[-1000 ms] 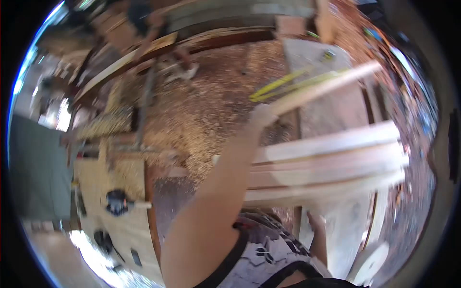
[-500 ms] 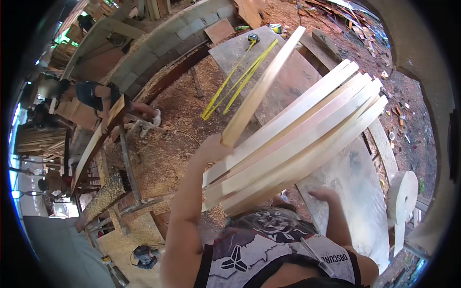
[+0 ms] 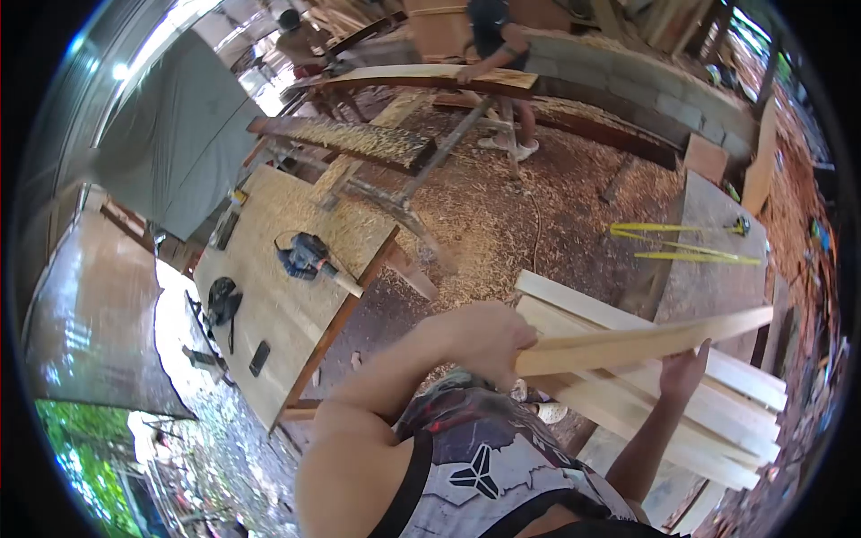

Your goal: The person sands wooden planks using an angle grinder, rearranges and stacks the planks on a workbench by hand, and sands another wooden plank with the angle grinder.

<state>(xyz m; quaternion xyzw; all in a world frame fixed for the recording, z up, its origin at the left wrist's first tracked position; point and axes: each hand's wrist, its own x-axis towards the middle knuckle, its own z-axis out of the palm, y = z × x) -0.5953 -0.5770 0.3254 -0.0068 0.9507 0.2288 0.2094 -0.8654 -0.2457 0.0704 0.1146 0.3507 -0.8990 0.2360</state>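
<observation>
Near the person's chest, just right of centre, a long pale wooden strip (image 3: 619,345) lies across both bare hands, above a loose row of similar planks (image 3: 735,420) on the near right. The left hand (image 3: 489,339) is closed around the strip's left end, fingers curled; the right hand (image 3: 683,372) is cupped against the near edge, towards the right end, but how far it closes beneath the wood cannot be told. For a piece this long, the wide spacing seems sound: the left can steer the end while the right bears weight. Good handling would keep the strip level, clear of the planks below so edges do not scrape, with a firm enough hold that it cannot roll. At the far right, a yellow tape measure (image 3: 739,226) lies on a grey board (image 3: 715,202), its blade drawn out past the board's left edge; no numbers are legible. The person's sleeveless shirt (image 3: 430,484) bears a bold three-pronged emblem (image 3: 477,471) edged in black; other printing on it is too warped to read. To the left, a plywood surface (image 3: 309,314) carries a dark blue power tool (image 3: 307,255) and a phone (image 3: 259,358), neither showing readable writing.
</observation>
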